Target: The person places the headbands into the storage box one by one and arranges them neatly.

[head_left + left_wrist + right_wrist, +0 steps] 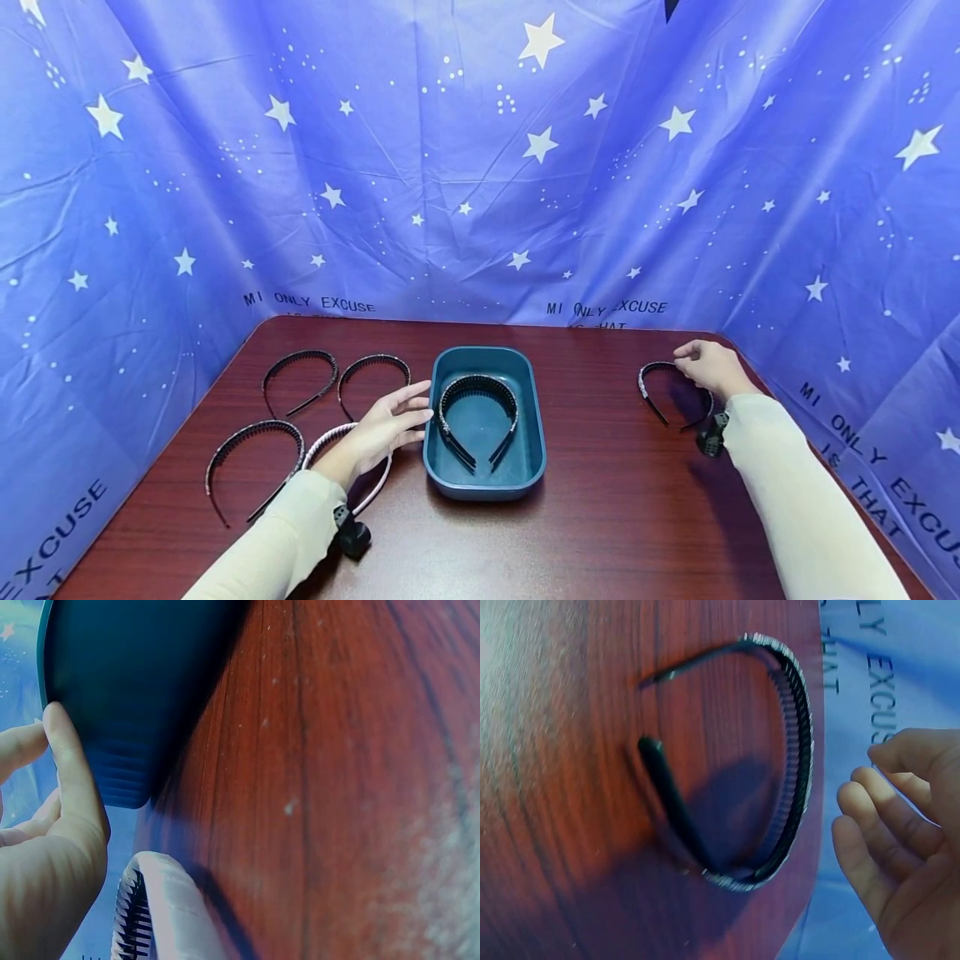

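On the table stands a blue-green plastic bin (483, 492). Inside it lie black toothed headbands (477, 383) with glittery edges, nested together so that I cannot tell how many. My left hand (386, 429) touches the bin's left rim, its fingers extended and the thumb (71, 765) against the wall. Below that hand lies a pale pink wrapped headband (176, 907), partly hidden by it in the head view. At the right, my right hand (708, 367) is beside a black headband with silvery trim (806, 742). A gap shows between its loosely bent fingers and the band.
Left of the bin lie more black headbands: one at the back left (300, 354), one nearer the bin (375, 358), one at the front left (255, 427). A blue star-printed cloth (480, 208) hangs around the dark red wooden table (600, 517).
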`<action>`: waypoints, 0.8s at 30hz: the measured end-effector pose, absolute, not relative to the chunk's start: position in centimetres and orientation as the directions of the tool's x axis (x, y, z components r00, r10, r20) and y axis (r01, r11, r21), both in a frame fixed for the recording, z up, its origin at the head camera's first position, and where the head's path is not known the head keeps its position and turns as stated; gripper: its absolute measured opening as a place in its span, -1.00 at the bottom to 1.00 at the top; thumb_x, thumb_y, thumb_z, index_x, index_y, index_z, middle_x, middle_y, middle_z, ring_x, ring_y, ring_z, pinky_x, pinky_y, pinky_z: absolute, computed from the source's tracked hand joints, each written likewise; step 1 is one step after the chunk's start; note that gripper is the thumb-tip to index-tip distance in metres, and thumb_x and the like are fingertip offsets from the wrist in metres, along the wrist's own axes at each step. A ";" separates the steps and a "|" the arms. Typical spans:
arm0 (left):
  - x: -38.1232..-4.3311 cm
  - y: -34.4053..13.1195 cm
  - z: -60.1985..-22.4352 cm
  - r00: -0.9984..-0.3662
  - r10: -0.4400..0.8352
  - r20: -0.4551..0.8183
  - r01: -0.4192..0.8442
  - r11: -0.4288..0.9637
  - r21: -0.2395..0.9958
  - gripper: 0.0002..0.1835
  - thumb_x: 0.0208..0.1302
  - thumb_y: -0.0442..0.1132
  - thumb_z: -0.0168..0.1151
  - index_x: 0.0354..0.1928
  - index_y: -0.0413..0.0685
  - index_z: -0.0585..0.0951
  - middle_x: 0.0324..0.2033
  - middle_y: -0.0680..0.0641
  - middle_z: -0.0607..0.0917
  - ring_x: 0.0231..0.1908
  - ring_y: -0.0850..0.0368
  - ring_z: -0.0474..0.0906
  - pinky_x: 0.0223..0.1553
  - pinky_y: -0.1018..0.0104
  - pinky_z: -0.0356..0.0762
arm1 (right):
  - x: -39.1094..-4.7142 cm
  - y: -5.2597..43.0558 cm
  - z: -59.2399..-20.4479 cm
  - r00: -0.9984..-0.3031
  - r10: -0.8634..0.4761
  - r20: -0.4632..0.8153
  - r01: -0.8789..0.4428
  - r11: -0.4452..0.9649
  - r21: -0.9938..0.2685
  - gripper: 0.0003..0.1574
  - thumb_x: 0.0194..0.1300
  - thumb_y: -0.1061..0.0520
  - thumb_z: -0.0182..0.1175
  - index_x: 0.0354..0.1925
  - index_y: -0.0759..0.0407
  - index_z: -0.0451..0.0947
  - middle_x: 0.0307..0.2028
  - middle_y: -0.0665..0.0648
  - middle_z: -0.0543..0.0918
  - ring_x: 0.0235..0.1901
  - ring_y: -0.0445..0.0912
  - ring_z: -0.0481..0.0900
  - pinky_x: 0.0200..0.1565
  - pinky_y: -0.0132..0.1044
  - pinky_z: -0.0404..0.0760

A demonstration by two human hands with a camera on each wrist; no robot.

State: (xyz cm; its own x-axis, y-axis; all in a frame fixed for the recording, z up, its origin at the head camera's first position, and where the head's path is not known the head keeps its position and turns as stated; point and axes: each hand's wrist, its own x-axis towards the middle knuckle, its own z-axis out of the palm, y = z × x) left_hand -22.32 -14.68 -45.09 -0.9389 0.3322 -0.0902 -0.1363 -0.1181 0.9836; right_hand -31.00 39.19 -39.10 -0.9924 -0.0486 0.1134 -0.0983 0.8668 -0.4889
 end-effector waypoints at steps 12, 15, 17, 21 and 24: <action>-22.3 -14.7 -45.2 -0.940 0.329 -0.092 -0.138 -0.118 0.983 -0.29 0.40 -0.35 0.24 0.51 -0.17 0.21 0.19 -0.31 0.45 -0.05 0.09 0.59 -0.05 0.23 0.65 | -29.8 42.2 -40.8 -0.991 0.055 0.125 -0.013 0.874 -0.485 -0.53 0.37 0.08 0.19 0.03 0.46 0.57 -0.10 0.44 0.68 0.02 0.43 0.47 0.10 0.29 0.39; -22.3 -14.7 -45.1 -0.941 0.327 -0.093 -0.137 -0.114 0.984 -0.29 0.40 -0.34 0.25 0.51 -0.16 0.21 0.19 -0.30 0.45 -0.04 0.09 0.58 -0.05 0.24 0.64 | -29.5 42.7 -41.2 -0.990 0.071 0.119 0.004 0.874 -0.486 -0.52 0.38 0.06 0.17 0.04 0.47 0.57 -0.06 0.49 0.65 0.03 0.46 0.44 0.09 0.30 0.39; -22.3 -14.7 -45.1 -0.941 0.327 -0.092 -0.135 -0.112 0.984 -0.29 0.40 -0.34 0.25 0.51 -0.16 0.21 0.19 -0.30 0.45 -0.03 0.09 0.58 -0.05 0.24 0.64 | -29.3 43.0 -41.4 -0.990 0.080 0.120 0.012 0.875 -0.484 -0.51 0.39 0.06 0.16 0.04 0.48 0.57 -0.05 0.51 0.63 0.03 0.47 0.44 0.09 0.31 0.38; -22.3 -14.7 -45.1 -0.941 0.327 -0.092 -0.134 -0.110 0.985 -0.29 0.40 -0.34 0.25 0.52 -0.16 0.21 0.20 -0.31 0.44 -0.02 0.08 0.58 -0.04 0.24 0.64 | -28.9 43.3 -42.1 -0.989 0.111 0.102 0.045 0.865 -0.501 -0.48 0.41 0.03 0.15 0.06 0.48 0.56 -0.06 0.51 0.63 0.04 0.48 0.42 0.09 0.33 0.36; -22.3 -14.7 -45.1 -0.940 0.328 -0.091 -0.134 -0.111 0.985 -0.29 0.40 -0.34 0.25 0.52 -0.16 0.21 0.21 -0.31 0.44 -0.02 0.07 0.58 -0.04 0.24 0.64 | -28.7 43.5 -42.6 -0.987 0.133 0.092 0.068 0.858 -0.509 -0.45 0.44 0.01 0.12 0.08 0.49 0.54 0.00 0.54 0.59 0.07 0.50 0.39 0.10 0.34 0.35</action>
State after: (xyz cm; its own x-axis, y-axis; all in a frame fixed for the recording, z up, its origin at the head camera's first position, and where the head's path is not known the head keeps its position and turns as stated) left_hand -22.29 -14.69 -45.09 -0.9403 0.3282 -0.0905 -0.1335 -0.1109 0.9848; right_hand -28.74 43.50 -42.63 -0.9869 0.1326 0.0922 0.0677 0.8580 -0.5092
